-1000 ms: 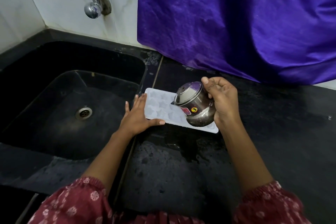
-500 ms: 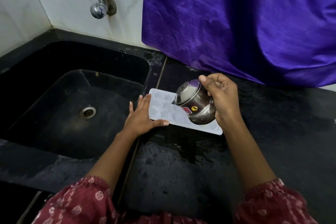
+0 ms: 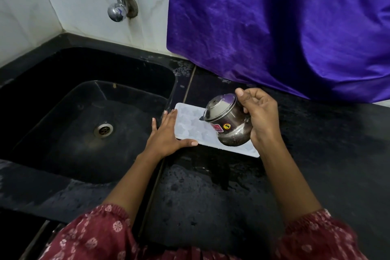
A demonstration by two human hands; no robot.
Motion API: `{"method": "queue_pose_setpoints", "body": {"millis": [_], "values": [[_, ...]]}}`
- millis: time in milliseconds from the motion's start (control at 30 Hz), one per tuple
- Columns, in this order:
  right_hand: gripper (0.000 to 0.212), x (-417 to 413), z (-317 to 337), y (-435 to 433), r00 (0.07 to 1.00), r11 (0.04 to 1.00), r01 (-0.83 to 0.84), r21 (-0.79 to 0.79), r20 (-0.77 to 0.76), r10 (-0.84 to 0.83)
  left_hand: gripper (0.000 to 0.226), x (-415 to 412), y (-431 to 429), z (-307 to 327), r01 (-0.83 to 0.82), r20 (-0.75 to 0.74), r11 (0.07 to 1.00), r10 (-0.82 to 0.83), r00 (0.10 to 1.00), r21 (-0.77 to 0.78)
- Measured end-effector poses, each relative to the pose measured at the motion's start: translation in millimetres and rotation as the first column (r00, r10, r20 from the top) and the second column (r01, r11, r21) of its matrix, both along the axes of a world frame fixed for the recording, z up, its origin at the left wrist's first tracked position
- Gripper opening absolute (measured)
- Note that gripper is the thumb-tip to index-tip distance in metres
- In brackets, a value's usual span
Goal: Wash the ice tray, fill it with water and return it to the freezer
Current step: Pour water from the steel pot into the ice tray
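Still same: pot tilted over tray.

Dim, soft light; glare on the steel tap; wide-angle bending at the edges

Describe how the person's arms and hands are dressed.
Both hands, left hand and right hand, are bare: no gloves, rings or bangles show. The forearms are bare too. The sleeves are dark red with small pale floral prints, gathered into elastic cuffs above the forearms.
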State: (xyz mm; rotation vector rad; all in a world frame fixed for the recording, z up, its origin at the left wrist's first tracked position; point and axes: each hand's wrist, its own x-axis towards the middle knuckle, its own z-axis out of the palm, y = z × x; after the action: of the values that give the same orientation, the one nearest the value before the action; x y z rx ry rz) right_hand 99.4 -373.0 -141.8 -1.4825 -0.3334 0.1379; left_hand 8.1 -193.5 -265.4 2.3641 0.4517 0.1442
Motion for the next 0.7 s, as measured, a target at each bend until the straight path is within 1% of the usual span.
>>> {"method": "queue_pose_setpoints", "body": {"millis": [167, 267, 467, 700], "values": [[0.018, 2.4, -8.2, 1.0, 0.997, 0.997, 0.024, 0.075, -0.081, -0.018, 0.116, -0.6, 0.5, -0.2, -0.002, -0.002, 1.0, 0.002, 1.0, 0.006], [0.017, 2.4, -9.3, 5.5, 0.997, 0.997, 0.0, 0.079, -0.078, 0.006, 0.117, -0.7, 0.9, -0.5, 0.001, -0.005, 1.0, -0.001, 1.0, 0.011], [0.019, 0.0, -8.2, 21.3, 0.998, 0.998, -0.053, 0.025, -0.023, 0.054, 0.116, -0.1, 4.0, -0.1, 0.027, -0.029, 1.0, -0.027, 0.999, 0.009], [0.021, -0.9, -6.3, 32.4, 0.998, 0.996, -0.055, -0.073, 0.036, 0.058, 0.114, -2.1, 2.4, 2.0, 0.029, -0.009, 0.999, -0.029, 1.0, -0.027]]}}
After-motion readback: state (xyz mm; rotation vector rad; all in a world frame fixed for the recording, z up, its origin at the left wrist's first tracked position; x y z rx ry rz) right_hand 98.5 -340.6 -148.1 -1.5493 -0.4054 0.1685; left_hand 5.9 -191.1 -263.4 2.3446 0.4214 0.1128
